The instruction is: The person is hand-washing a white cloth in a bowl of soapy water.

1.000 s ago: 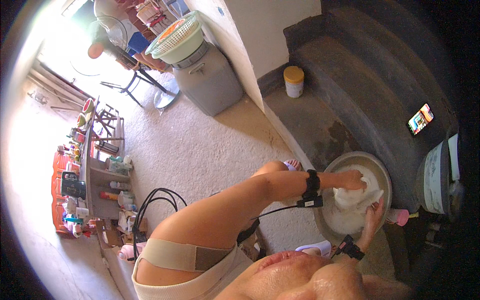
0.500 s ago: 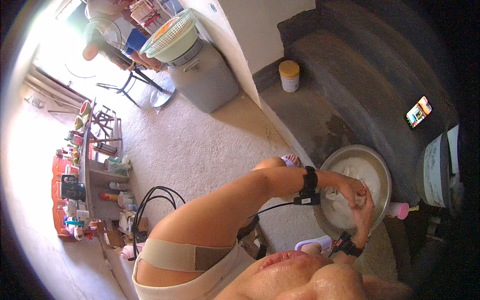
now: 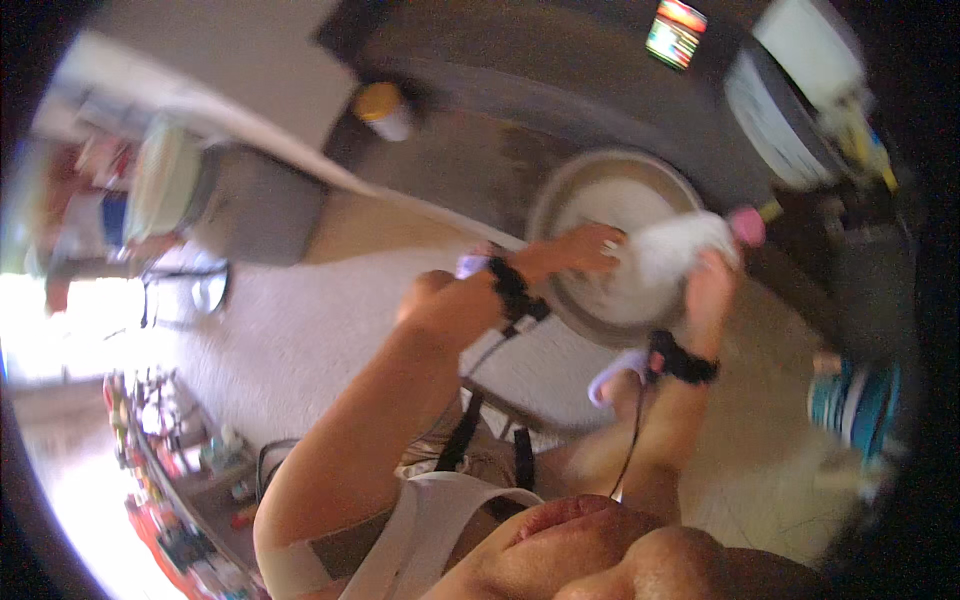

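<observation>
A round metal basin (image 3: 690, 175) on the floor holds cloudy, whitish water. A wet-looking white cloth (image 3: 668, 247) is bunched over its right side, blurred by motion. My right hand (image 3: 710, 282) grips the cloth at its right end, at the basin's rim. Over the middle of the basin is my left hand (image 3: 585, 250), its fingers loosely apart and close to the cloth's left end. Whether they touch the cloth is unclear because of the blur. A dark band is strapped round each of my wrists.
A lit phone (image 3: 677, 35) rests on the dark ledge beyond the basin. A white tub with a yellow lid (image 3: 382, 105) stands at the far left of it. Right of the basin are a pink-capped container (image 3: 747, 226) and a pale bucket (image 3: 775, 120). A large grey bin (image 3: 255, 205) stands further left.
My view has swung round. My hands, together over the basin before, are now apart: the right has moved to the right rim with the white cloth raised, the left stays over the basin.
</observation>
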The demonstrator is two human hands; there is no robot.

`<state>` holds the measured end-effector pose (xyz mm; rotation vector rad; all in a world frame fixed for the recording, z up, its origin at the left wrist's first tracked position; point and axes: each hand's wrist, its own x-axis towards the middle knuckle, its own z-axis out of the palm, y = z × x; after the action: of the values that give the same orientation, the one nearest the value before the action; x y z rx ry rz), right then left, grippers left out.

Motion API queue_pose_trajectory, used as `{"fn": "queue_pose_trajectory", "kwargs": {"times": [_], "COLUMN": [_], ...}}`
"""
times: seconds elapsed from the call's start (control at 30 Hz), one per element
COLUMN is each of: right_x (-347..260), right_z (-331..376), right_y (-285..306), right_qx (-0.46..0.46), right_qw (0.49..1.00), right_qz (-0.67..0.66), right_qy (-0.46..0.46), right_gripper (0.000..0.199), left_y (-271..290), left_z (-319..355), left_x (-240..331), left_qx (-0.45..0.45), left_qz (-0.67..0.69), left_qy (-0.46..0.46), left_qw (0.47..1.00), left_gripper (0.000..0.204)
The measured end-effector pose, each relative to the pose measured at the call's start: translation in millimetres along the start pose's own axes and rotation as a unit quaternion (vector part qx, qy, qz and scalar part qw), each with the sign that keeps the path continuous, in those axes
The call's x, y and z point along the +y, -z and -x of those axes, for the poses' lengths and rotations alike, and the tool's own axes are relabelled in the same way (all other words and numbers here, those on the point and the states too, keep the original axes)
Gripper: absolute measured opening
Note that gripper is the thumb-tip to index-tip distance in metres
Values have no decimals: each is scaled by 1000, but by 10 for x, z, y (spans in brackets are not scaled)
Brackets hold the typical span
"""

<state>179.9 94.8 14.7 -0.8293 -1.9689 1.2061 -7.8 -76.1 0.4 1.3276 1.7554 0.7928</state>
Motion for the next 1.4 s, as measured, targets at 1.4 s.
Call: {"fn": "queue_pose_trajectory", "kwargs": {"times": [1.4], "right_x": [-791], "right_z": [-247], "right_y": [30], "right_qx": [86], "right_qw": [995], "right_qz": [57], "right_qy": [-13], "right_gripper": [34], "left_y": [953], "left_z": [496], "left_x": [143], "left_qx": [180], "left_qz": [-105], "left_qy": [104], "left_qw": [972], "left_gripper": [52]}}
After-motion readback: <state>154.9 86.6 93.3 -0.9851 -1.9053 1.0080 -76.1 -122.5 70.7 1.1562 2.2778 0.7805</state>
